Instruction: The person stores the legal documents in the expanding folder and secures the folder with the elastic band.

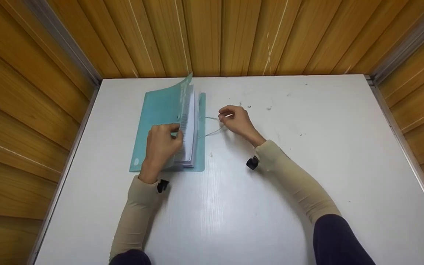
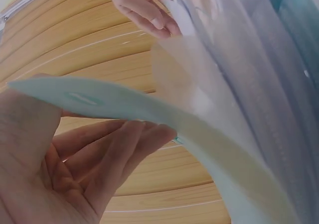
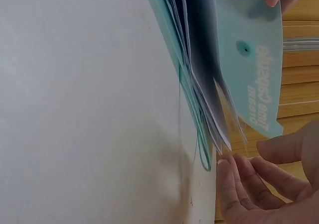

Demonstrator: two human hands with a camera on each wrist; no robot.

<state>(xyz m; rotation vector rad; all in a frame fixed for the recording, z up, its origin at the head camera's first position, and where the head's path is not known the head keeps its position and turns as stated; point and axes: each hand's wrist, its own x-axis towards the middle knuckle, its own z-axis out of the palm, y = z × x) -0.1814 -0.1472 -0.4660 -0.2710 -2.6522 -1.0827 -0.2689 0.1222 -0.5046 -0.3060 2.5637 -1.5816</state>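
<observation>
A teal display folder (image 1: 156, 110) lies on the table with its front cover half raised. My left hand (image 1: 163, 143) pinches the free edge of that cover, thumb on one face and fingers on the other. Clear sleeves (image 2: 244, 79) with white sheets stand fanned between the covers. From the back cover's right edge, a thin teal elastic cord (image 3: 205, 159) sticks out in a loop. Beside the loop's end is my right hand (image 1: 236, 119), its fingers loosely bent and thumb apart. The raised cover bears white lettering (image 3: 259, 87) and a small round eyelet (image 3: 244, 48).
The white table (image 1: 241, 206) extends to the right and in front of the folder. Wood-panelled walls (image 1: 234, 36) rise behind it and at both sides. Small dark marks (image 1: 269, 108) dot the tabletop near the back.
</observation>
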